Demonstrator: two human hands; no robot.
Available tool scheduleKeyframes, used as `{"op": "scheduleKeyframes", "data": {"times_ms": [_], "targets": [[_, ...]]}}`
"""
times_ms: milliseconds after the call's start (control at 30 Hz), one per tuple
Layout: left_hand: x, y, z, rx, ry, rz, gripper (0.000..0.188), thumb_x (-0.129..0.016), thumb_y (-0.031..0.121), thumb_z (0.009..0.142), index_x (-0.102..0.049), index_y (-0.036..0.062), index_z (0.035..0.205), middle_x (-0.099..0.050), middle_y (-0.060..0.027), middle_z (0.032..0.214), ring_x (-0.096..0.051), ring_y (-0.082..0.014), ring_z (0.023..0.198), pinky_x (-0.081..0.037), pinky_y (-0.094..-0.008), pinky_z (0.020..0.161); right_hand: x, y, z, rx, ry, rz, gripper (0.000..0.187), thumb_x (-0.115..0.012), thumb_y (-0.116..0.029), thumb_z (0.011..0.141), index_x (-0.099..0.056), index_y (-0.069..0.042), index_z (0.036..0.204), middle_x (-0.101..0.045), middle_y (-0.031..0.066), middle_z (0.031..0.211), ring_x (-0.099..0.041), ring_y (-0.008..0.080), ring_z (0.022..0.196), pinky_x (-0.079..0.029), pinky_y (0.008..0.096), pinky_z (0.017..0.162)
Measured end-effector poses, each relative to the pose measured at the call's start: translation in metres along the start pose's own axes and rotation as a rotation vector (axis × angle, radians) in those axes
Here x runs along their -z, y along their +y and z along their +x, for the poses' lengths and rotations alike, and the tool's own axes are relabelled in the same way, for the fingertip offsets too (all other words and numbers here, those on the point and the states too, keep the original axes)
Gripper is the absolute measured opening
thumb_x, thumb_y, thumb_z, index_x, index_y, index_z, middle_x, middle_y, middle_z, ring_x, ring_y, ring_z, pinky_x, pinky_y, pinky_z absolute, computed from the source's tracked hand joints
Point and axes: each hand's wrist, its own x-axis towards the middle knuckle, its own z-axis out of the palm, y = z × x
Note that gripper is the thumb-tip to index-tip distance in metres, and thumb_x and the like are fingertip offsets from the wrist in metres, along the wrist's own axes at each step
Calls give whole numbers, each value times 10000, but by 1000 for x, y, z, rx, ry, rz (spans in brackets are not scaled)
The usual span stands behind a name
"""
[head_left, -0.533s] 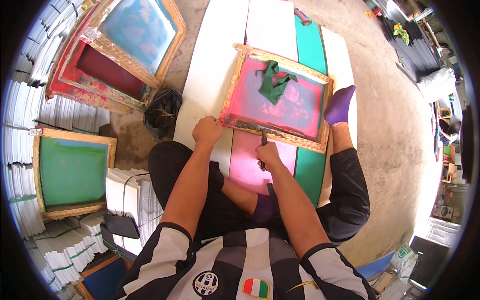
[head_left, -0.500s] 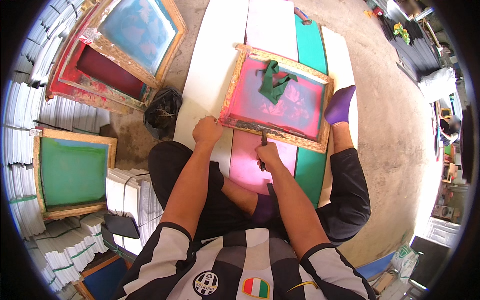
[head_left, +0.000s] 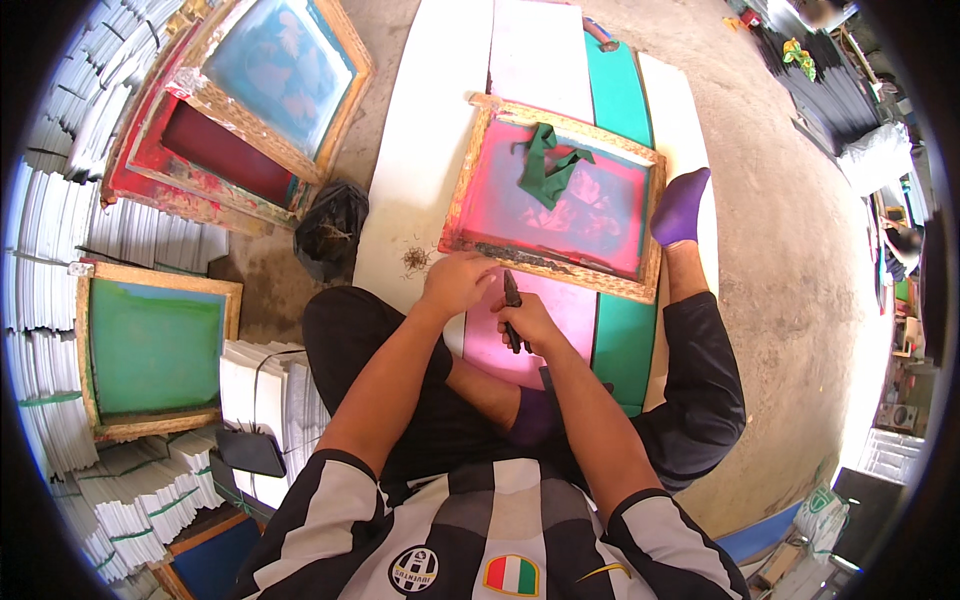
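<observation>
A pair of dark-handled pliers point(head_left: 513, 297) is gripped in my right hand point(head_left: 531, 324), jaws pointing away from me, just short of the wooden frame's near edge. My left hand point(head_left: 460, 284) is beside the jaws at the near left part of that edge. Its fingers are drawn together, and I cannot make out anything between them. The screen-printing frame point(head_left: 557, 277) has a pink-stained mesh and lies flat in front of me. A folded strip of dark green cloth point(head_left: 545, 185) rests on the mesh. Left of my left hand is a small heap of thin wiry bits point(head_left: 415, 260).
Beneath the frame lie long white, pink and green boards point(head_left: 622, 350). My purple-socked foot point(head_left: 683, 205) is against the frame's right side. To the left are a black plastic bag point(head_left: 330, 225), a green screen frame point(head_left: 155, 345), other stacked frames and paper bundles. A hammer point(head_left: 602, 38) lies far off.
My left hand has moved right, from the frame's near left corner toward the pliers, uncovering the wiry heap. The pliers have drawn back slightly from the frame's edge and tilted left.
</observation>
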Motion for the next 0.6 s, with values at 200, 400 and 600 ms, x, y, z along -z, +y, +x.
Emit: {"op": "scheduleKeyframes", "data": {"times_ms": [200, 400, 600], "targets": [[-5, 0, -2, -68, -21, 64, 170, -678, 206, 860, -763, 135, 988, -729, -96, 967, -691, -327, 884, -560, -444, 762, 0, -1, -4, -16, -67, -112, 322, -590, -48, 852, -599, 80, 1147, -669, 162, 791, -664, 230, 595, -548, 333, 517], [-7, 1, 0, -40, -25, 88, 129, -655, 203, 876, -735, 105, 901, -719, -115, 940, -691, -336, 864, -556, -455, 748, 7, 12, -1, -98, -164, 140, 461, -629, -124, 909, -517, 68, 1312, -677, 224, 1060, -726, 300, 867, -593, 383, 694], [2, -19, 3, 258, 84, 176, 128, -648, 196, 873, -730, 101, 897, -715, -133, 940, -688, -353, 867, -547, -479, 752, 29, 6, 3, -127, -3, 52, 446, -625, -127, 924, -499, 62, 1307, -646, 175, 975, -686, 282, 805, -571, 417, 681]]}}
